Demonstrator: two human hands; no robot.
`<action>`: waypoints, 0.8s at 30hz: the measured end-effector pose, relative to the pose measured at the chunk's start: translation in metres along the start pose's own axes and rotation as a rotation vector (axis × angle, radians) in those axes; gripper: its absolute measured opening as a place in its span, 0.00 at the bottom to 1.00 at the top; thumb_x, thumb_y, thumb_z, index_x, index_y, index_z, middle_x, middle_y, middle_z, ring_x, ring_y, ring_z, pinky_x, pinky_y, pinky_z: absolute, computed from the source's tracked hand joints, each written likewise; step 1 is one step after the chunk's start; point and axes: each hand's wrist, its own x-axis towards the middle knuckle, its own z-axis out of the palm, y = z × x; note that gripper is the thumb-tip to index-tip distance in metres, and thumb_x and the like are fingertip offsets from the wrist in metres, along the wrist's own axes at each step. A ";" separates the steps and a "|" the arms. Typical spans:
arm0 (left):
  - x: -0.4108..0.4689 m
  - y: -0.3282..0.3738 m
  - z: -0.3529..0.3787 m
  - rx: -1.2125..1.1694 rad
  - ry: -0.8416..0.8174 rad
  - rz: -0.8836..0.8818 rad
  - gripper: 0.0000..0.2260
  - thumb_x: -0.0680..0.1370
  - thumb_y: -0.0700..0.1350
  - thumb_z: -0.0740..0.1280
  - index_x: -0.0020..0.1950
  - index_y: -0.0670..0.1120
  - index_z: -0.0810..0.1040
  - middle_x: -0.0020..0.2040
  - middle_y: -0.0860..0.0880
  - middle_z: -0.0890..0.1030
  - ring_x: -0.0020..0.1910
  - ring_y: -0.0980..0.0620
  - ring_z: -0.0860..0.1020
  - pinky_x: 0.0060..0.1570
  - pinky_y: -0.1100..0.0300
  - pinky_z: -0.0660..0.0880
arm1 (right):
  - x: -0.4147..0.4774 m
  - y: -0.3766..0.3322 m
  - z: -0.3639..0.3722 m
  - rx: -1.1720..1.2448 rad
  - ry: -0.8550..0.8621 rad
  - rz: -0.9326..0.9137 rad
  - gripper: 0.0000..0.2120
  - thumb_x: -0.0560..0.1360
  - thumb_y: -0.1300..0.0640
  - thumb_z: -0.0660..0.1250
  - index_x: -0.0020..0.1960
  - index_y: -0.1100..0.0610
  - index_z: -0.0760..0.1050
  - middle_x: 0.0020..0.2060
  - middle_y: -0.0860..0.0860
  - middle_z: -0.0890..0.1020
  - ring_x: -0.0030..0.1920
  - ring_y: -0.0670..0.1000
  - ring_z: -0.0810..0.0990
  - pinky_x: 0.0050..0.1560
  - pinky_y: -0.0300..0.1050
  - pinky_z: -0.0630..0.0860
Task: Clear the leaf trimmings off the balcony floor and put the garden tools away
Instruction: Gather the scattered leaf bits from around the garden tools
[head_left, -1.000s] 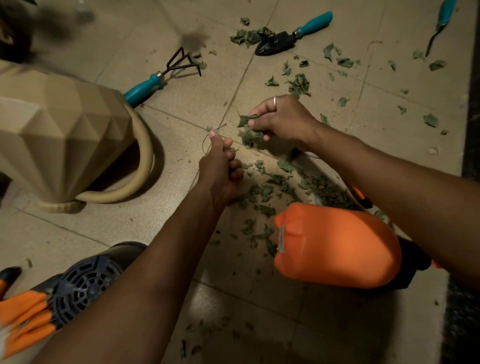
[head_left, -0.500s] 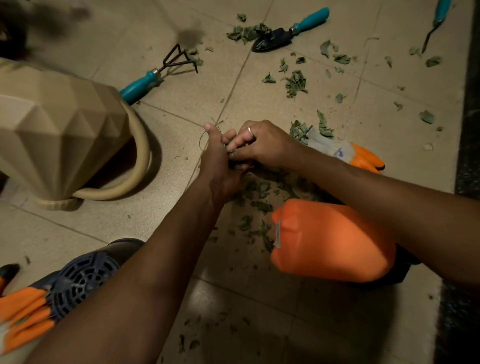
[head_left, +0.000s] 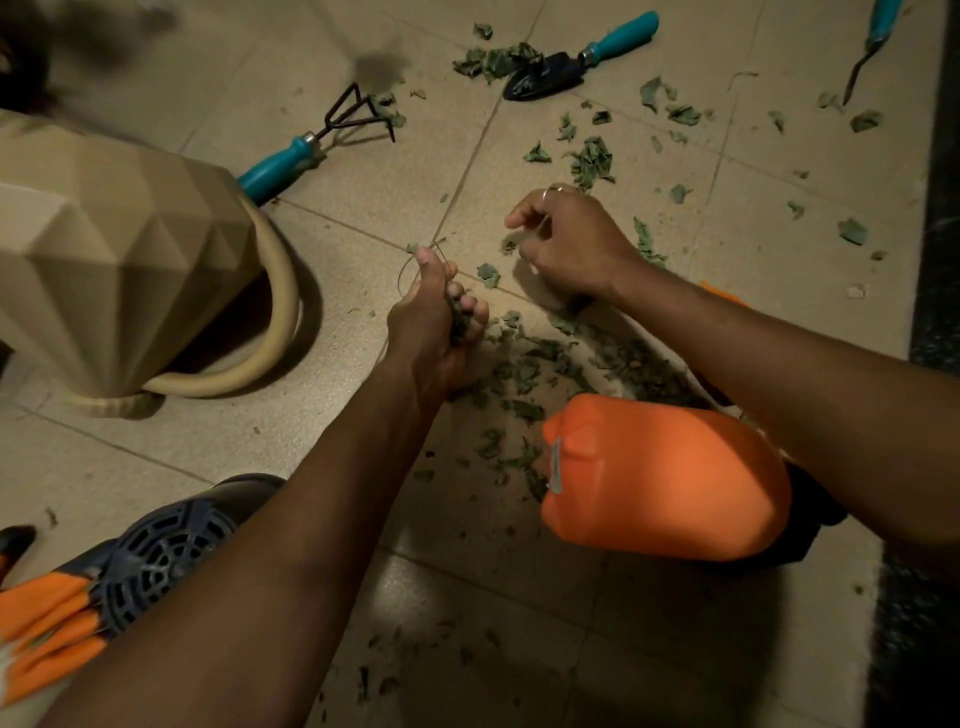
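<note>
Green leaf trimmings (head_left: 592, 161) lie scattered over the beige tiled floor (head_left: 363, 208), thickest in a heap (head_left: 613, 364) between my arms. My left hand (head_left: 434, 317) grips a bunch of trimmings and thin stems. My right hand (head_left: 566, 244) hovers just above the floor with curled fingers near a loose leaf (head_left: 488, 274); whether it holds anything is unclear. A teal-handled hand rake (head_left: 311, 145) lies at the upper left, a teal-handled trowel (head_left: 571, 62) at the top, and a third teal-handled tool (head_left: 872, 36) at the top right.
A faceted beige watering can (head_left: 119, 260) stands at the left. An orange plastic container (head_left: 665, 478) lies on its side below my right arm. A dark grilled object (head_left: 156, 561) and orange-tipped gloves (head_left: 47, 629) sit at the lower left. A dark strip (head_left: 940, 208) borders the right.
My right hand met my left hand, passed its leaves over, then moved back out up and right over the floor. My left hand stayed in place holding the bunch.
</note>
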 end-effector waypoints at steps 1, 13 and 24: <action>0.001 0.001 -0.002 -0.002 -0.020 0.011 0.16 0.83 0.59 0.63 0.48 0.47 0.76 0.32 0.52 0.76 0.29 0.57 0.75 0.36 0.63 0.74 | 0.003 0.006 -0.002 -0.067 -0.051 0.015 0.14 0.76 0.56 0.70 0.61 0.50 0.80 0.56 0.49 0.77 0.54 0.47 0.78 0.54 0.37 0.73; -0.002 0.010 -0.020 0.047 -0.022 0.039 0.24 0.83 0.66 0.54 0.52 0.46 0.74 0.28 0.55 0.64 0.23 0.59 0.60 0.20 0.65 0.58 | -0.032 -0.009 0.051 -0.520 -0.210 -0.402 0.11 0.79 0.56 0.66 0.57 0.60 0.79 0.55 0.57 0.76 0.55 0.58 0.76 0.48 0.49 0.73; -0.001 0.007 -0.020 0.039 0.023 0.017 0.24 0.83 0.67 0.52 0.47 0.48 0.71 0.29 0.53 0.66 0.23 0.58 0.61 0.21 0.64 0.58 | -0.032 -0.028 0.021 0.461 -0.287 -0.024 0.09 0.72 0.63 0.77 0.51 0.56 0.83 0.33 0.43 0.83 0.36 0.40 0.82 0.40 0.34 0.77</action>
